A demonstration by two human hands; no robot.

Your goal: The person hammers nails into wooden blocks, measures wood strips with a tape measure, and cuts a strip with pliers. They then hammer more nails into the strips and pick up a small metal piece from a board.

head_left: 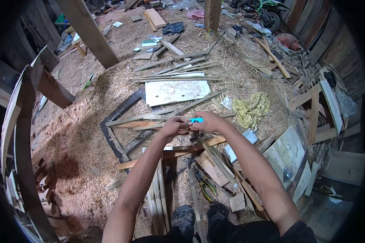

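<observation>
Both hands meet in front of me at the middle of the view, above strips of wood. A small bright blue object (197, 120) shows between them. My right hand (209, 122) has its fingers wrapped round it. The fingers of my left hand (177, 127) are bent together at the blue object's left end; what they hold, if anything, is too small to make out. Below the hands lies an orange-brown wooden strip (178, 153). Beyond them is a white stained board (177, 90).
A dark frame (117, 141) lies on the shavings at left. A yellow cloth (251, 109) is right of the hands. Pliers (208, 190) lie near my feet. Wooden posts (93, 36) stand at the left, and boards (288, 152) lean at the right.
</observation>
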